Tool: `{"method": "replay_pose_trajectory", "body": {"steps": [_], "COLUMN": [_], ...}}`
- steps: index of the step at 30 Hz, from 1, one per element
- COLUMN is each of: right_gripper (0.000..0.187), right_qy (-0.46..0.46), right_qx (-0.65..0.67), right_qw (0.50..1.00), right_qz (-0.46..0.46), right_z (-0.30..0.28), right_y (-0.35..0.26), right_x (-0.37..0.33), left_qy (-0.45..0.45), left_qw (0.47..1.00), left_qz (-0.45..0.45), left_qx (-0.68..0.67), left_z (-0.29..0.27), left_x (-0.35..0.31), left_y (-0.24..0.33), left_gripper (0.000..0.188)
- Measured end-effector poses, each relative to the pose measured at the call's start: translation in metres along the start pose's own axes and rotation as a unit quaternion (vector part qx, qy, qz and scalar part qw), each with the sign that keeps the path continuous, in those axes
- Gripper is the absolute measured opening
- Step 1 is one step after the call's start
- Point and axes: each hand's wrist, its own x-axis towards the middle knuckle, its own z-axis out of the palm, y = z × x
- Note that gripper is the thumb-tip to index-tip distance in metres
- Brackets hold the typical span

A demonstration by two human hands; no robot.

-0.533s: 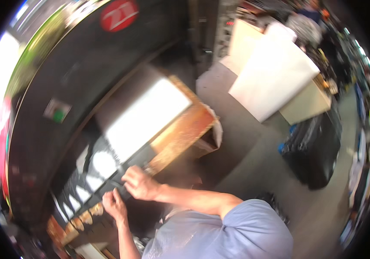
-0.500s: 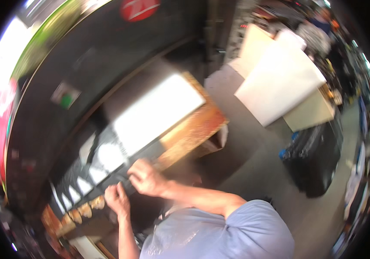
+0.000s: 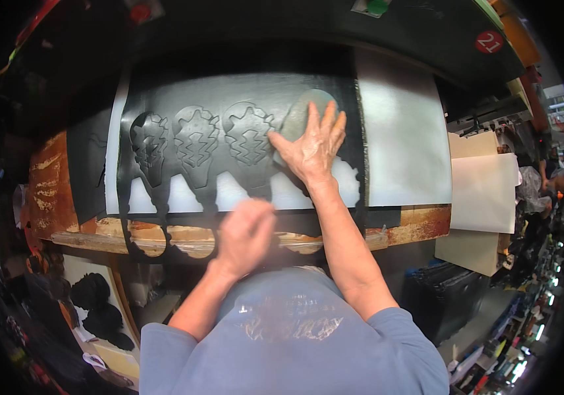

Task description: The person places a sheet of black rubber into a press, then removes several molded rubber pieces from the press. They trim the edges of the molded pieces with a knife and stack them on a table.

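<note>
Pictured from above, centre of the frame: right hand spread flat, fingers splayed, palm pressed down on a black rubber sheet, gripping nothing. Under the fingertips, a grey sole-shaped cutter, partly covered, long axis running from lower left to upper right. Lower centre, left hand blurred over the near edge of the sheet; impossible to tell whether clenched or loose, or whether anything is held.

Stretched across the upper middle, the sheet, long axis left to right, lying on a pale cutting board over a worn wooden bench. Punched into it to the left of the pressing hand, a row of three sole-shaped cut-outs, each with a jagged tread pattern, standing roughly upright in the picture. Cutter therefore at the right end of the row, directly beneath the right hand and well above the left; uncut rubber only in a narrow strip further right, toward the sheet's edge.

Top right, a small round red label with white figures on the dark machine housing. Top centre, a small pale square tag with a green dot. Right of frame, stacked pale boards. Lower left, black cut sole pieces heaped on a pale surface.
</note>
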Motion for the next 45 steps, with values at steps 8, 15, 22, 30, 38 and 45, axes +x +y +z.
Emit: {"method": "replay_pose_trajectory", "body": {"steps": [8,15,22,30,38,45], "right_gripper": [0.091,0.095,0.086,0.049,0.064,0.067], "right_qy": [0.064,-0.031,0.030,-0.085,-0.172,-0.146], "right_qx": [-0.037,0.375,-0.010,0.217,0.283,0.253], "right_qw": [0.996,0.924,0.994,0.964,0.840,0.862], "right_qz": [0.056,0.068,-0.108,-0.128,-0.430,-0.415], "right_z": [0.013,-0.059,-0.091,-0.051,0.076,0.120], "right_y": [-0.001,0.046,0.097,0.029,-0.148,-0.167], "right_x": [0.009,0.008,-0.019,-0.010,-0.030,-0.024], "left_qy": [0.196,0.232,0.262,0.066,-0.004,-0.063], "left_qw": [0.910,0.892,0.900,0.892,0.855,0.773], "left_qz": [-0.033,-0.211,-0.329,-0.395,-0.314,-0.241], "left_qx": [0.364,0.327,0.116,-0.209,-0.413,-0.584], "left_z": [-0.122,-0.188,-0.231,-0.266,-0.270,-0.260], "left_x": [0.046,0.031,0.045,0.054,0.047,0.053], "left_y": [-0.111,-0.130,-0.122,-0.109,-0.136,-0.157], "left_gripper": [0.041,0.056,0.056,0.031,0.047,0.049]}}
